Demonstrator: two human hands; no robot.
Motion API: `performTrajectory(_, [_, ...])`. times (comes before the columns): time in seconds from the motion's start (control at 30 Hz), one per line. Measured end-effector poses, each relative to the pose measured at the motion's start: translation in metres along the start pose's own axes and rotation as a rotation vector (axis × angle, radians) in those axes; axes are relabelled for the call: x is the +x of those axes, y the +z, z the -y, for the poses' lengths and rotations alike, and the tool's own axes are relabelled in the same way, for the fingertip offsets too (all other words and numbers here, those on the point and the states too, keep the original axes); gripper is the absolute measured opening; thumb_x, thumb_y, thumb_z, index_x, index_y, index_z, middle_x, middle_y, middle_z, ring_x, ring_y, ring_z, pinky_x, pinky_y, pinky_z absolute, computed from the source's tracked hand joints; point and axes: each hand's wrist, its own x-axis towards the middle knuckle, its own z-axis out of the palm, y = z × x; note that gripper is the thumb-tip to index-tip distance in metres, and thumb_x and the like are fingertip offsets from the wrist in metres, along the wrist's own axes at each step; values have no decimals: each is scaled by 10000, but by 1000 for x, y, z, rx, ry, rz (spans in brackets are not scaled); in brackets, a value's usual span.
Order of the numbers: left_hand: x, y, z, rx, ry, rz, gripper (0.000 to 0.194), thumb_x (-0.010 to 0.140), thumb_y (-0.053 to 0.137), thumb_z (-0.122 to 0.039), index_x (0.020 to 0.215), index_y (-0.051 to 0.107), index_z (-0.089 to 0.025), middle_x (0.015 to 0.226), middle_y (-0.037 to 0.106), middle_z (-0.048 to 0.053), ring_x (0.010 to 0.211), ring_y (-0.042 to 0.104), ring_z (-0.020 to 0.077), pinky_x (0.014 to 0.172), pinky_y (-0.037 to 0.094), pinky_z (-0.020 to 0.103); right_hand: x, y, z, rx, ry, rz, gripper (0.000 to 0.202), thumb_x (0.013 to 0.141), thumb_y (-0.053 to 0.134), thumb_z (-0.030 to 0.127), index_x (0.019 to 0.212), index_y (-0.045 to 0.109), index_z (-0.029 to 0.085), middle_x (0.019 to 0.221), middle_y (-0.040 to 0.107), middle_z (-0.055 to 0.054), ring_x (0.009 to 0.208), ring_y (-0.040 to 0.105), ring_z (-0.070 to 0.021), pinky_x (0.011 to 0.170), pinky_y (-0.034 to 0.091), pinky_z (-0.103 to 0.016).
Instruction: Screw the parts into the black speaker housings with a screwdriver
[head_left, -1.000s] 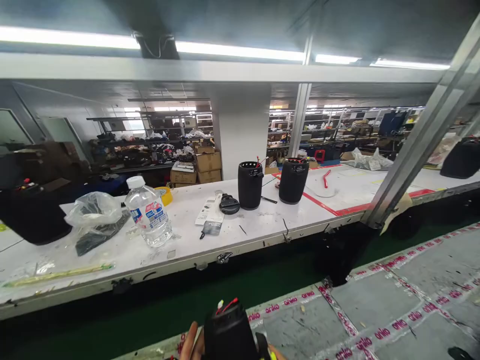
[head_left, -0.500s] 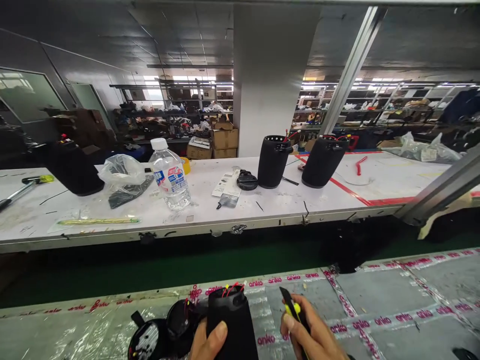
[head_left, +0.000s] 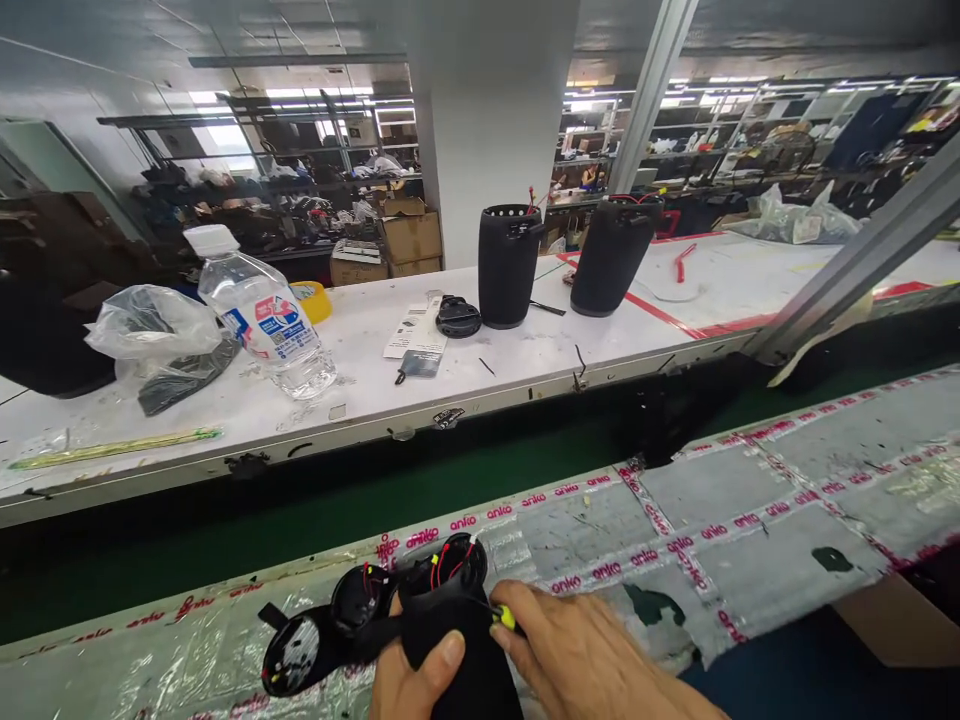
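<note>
My left hand (head_left: pixel 420 670) is wrapped round a black fabric-covered speaker housing (head_left: pixel 465 650), which stands tilted in front of me. Red wires with small connectors show inside its open top. My right hand (head_left: pixel 577 650) grips a utility knife (head_left: pixel 505 616) by its black and yellow-green handle. The knife's front end is at the housing's upper right side, close below the rim; my fingers partly hide it, and whether the blade cuts in I cannot tell. Left of the housing lie a round black part with wires (head_left: pixel 360 598) and a black part with a pale face (head_left: pixel 294 652).
Tape marked "anko" covers the near bench (head_left: pixel 720 490). Beyond a green gap, a white bench (head_left: pixel 360 400) bears two speaker housings (head_left: pixel 508 268), a water bottle (head_left: pixel 274 325), a plastic bag (head_left: pixel 157 325) and yellow tape (head_left: pixel 311 298). A metal post (head_left: pixel 847 255) slants at right.
My right hand has brought the utility knife leftward from beside the speaker housing to its upper side. The housing's open top now tips more into view. The camera has turned down and right.
</note>
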Motion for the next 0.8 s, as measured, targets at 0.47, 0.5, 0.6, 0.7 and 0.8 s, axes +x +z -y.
performTrajectory(0.47, [12,-3,-5,281,166,57,848,594,872,-561,1316,605,-203,983,787,93,1118,697,393,1019,534,463,-1,18,11,-26,100,-20,256,960,532,156,1125,368,263,784,703,45,565,692,-256,515,244,-347])
performTrajectory(0.5, [14,-5,-4,316,193,41,830,594,869,-576,1294,621,-205,988,783,90,1128,691,388,1064,501,465,-1,19,12,-13,104,-28,263,958,536,156,1130,367,262,783,705,45,566,694,-253,510,241,-346])
performTrajectory(0.6, [16,-8,-2,350,220,30,772,613,842,-621,1235,662,-201,1051,768,92,1089,701,374,1114,457,473,1,20,15,35,113,-35,253,958,534,154,1119,371,262,792,710,48,562,693,-238,499,242,-341])
performTrajectory(0.7, [15,-9,0,333,181,35,755,629,832,-630,1233,663,-208,1093,759,91,1068,704,370,1058,503,466,2,19,17,50,122,-46,216,974,519,166,1106,377,261,784,703,48,557,689,-234,502,252,-341])
performTrajectory(0.8, [14,-9,1,287,166,42,773,619,853,-600,1262,644,-224,1025,776,65,1095,699,360,1050,513,437,3,19,18,40,125,-31,183,982,511,173,1085,387,259,764,692,46,551,681,-230,501,254,-339])
